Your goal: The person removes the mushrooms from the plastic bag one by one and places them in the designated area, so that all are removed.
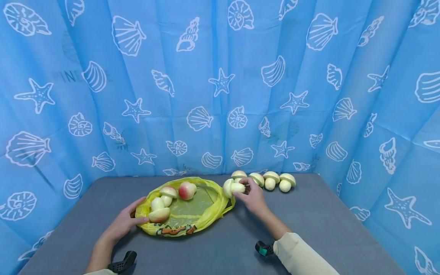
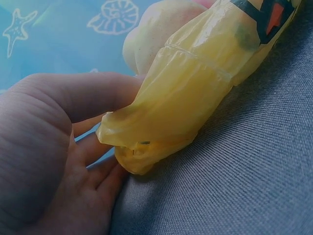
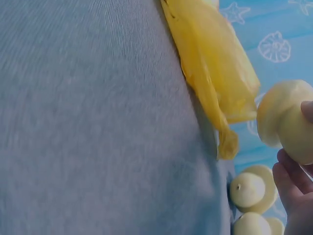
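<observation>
A yellow plastic bag (image 1: 209,219) lies spread open on the table, with toy mushrooms inside it. One mushroom (image 1: 167,193) and another mushroom (image 1: 159,214) sit at the bag's left side; a red-capped mushroom (image 1: 187,190) lies near its back. My left hand (image 1: 124,221) holds the bag's left edge, thumb over the rim and fingers on the outer side, as the yellow plastic (image 2: 181,93) in the left wrist view shows. By the bag's right rim, my right hand (image 1: 253,196) grips a pale mushroom (image 3: 288,122) by its stem, cap toward the bag.
Behind and right of my right hand, several mushrooms stand in a row along the table's back, among them a mushroom (image 1: 270,179) and an end mushroom (image 1: 286,182). The grey cloth-covered table (image 1: 309,236) meets a blue shell-patterned curtain (image 1: 220,95) at the back.
</observation>
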### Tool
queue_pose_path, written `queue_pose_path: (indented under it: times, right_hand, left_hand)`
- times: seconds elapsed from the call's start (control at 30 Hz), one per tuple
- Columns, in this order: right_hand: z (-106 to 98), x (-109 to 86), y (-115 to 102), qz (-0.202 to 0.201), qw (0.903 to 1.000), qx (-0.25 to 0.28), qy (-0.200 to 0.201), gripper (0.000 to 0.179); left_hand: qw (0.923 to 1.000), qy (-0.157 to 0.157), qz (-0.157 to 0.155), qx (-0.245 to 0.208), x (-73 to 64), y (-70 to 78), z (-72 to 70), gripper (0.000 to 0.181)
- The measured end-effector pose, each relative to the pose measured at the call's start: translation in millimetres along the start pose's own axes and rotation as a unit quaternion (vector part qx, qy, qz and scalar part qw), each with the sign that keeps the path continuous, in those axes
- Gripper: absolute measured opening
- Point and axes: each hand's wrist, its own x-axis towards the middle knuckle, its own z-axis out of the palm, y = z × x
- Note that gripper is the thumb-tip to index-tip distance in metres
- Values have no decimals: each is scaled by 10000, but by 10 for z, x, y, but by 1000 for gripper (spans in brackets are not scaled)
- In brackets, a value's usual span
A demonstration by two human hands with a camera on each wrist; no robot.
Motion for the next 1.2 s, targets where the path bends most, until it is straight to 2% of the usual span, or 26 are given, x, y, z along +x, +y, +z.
queue_pose_path:
  times: [0.2, 0.53, 0.7, 0.9, 1.2]
  right_hand:
    - [-103, -11, 40, 317, 9982, -487, 124, 35]
    - [-241, -33, 169, 670, 9857, -1541, 80, 33]
    - [-322, -52, 179, 915, 9800, -1764, -123, 31]
    - [-409, -94, 172, 1229, 9701, -2042, -451, 31]
    - [-436, -92, 183, 1326, 9618, -2310, -626, 30]
  left_hand:
    - [10000, 8, -62, 1, 2, -5, 3, 88]
    - [9999, -6, -91, -72, 8, -26, -13, 88]
    - [9999, -25, -110, -82, -4, -11, -9, 88]
    - [10000, -54, 6, -68, -19, 12, -14, 87]
    - [10000, -42, -13, -58, 1, -8, -10, 88]
